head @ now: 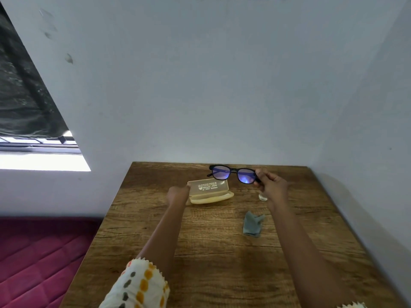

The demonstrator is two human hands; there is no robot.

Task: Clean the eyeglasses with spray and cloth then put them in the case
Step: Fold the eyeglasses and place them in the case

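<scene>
Black-framed eyeglasses (232,173) with bluish lenses hang in the air above the far part of the wooden table (213,258). My right hand (270,184) pinches them at their right end. Just below and left of them lies an open cream case (210,191), its lid raised and printed with text. My left hand (178,194) rests against the case's left end, fingers curled on it. A crumpled grey-green cloth (253,223) lies on the table nearer me. A small clear spray bottle (262,197) stands mostly hidden behind my right hand.
The table stands in a corner, with white walls right behind it and along its right side. A red quilted mattress (42,258) lies left of the table. A window with a dark curtain (24,103) is at the upper left.
</scene>
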